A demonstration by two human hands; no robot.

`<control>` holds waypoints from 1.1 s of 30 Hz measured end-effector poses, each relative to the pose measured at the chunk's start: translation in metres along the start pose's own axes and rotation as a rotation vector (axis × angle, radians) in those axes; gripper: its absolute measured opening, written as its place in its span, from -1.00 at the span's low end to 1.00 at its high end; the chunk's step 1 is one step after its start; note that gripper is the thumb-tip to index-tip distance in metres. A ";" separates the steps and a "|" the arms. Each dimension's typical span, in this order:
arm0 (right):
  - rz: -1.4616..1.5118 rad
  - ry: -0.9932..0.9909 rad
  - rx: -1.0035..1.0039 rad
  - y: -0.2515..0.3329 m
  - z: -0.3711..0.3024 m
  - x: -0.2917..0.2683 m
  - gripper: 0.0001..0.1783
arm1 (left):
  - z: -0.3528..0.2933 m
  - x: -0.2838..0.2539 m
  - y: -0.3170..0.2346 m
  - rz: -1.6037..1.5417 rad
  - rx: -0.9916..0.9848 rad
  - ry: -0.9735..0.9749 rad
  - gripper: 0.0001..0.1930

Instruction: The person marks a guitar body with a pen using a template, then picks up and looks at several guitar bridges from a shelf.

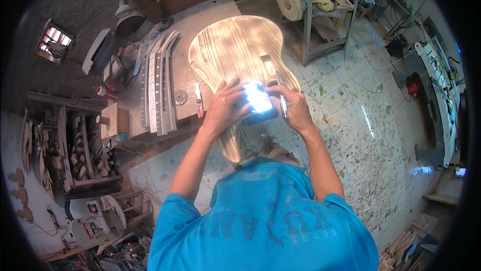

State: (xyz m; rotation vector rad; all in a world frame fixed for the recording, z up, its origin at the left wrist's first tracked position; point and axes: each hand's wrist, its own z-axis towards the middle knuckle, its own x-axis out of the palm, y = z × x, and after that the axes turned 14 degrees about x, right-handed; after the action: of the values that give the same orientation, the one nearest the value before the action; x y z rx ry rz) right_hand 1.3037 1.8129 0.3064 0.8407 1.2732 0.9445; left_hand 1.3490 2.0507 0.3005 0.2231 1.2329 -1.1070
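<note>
An unfinished wooden guitar body with dark grain lies over the bench edge, with a rectangular cutout near its right side. On its near part sits a flat rectangular plate, glaring white from reflected light, with a dark lower edge; its kind is unclear. My left hand rests with fingers stretched out on the wood and against the plate's left edge. At the plate's right, my right hand grips a slim silver pen, tilted with its tip pointing away over the wood.
Slotted long strips, a small round disc and a red-handled tool lie on the dusty bench. A desk lamp stands behind them. A buffing wheel on a metal frame is at the back right. Debris covers the tiled floor.
</note>
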 end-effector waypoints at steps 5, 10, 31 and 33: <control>0.010 0.006 -0.035 -0.001 -0.002 0.002 -0.71 | -0.002 0.002 0.002 0.013 0.012 -0.014 -0.52; 0.017 0.038 -0.021 -0.004 0.000 0.000 -0.70 | -0.003 0.002 0.002 0.004 0.010 -0.015 -0.51; 0.001 0.042 -0.035 -0.005 0.002 0.000 -0.70 | -0.003 0.003 0.002 -0.037 0.019 -0.052 -0.53; 0.011 0.039 -0.030 -0.004 0.002 0.000 -0.70 | -0.003 0.003 0.001 -0.032 0.022 -0.051 -0.53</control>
State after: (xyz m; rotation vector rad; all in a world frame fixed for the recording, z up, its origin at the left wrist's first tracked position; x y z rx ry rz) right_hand 1.3066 1.8111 0.3027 0.8099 1.2857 0.9908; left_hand 1.3480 2.0517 0.2965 0.1905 1.1828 -1.1477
